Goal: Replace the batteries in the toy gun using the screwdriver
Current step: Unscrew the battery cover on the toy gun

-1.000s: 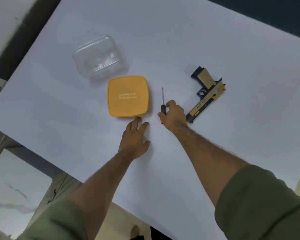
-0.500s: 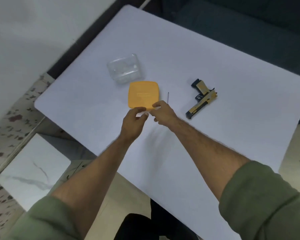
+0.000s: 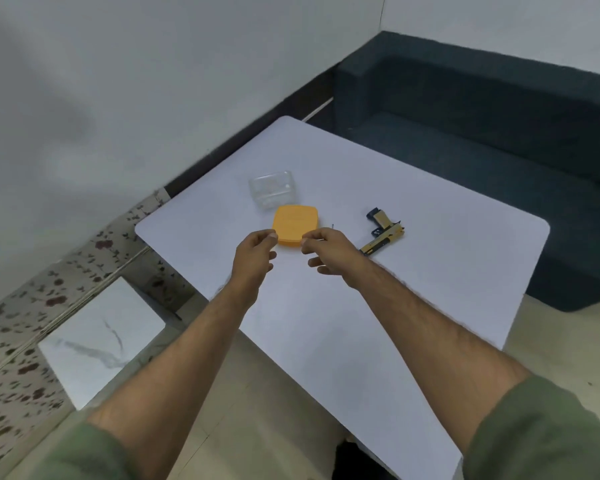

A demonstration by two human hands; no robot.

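Note:
The black and gold toy gun point(image 3: 383, 233) lies on the white table point(image 3: 430, 271), right of centre. Only the thin tip of the screwdriver point(image 3: 332, 225) shows, just left of the gun; the rest is hidden behind my right hand point(image 3: 329, 251). That hand hovers above the table with loosely curled fingers, thumb near forefinger, and nothing visible in it. My left hand point(image 3: 255, 252) hovers beside it, also loosely curled and holding nothing. Both hands sit in front of the near edge of an orange lid point(image 3: 295, 221).
A clear plastic container point(image 3: 272, 188) stands behind the orange lid. A dark sofa point(image 3: 499, 133) runs along the table's far and right sides. A marble slab point(image 3: 97, 341) lies on the floor to the left, below the white wall.
The view has pulled back and up from the table. Both hands have lifted off the table and come together; my right hand has left the screwdriver handle's side.

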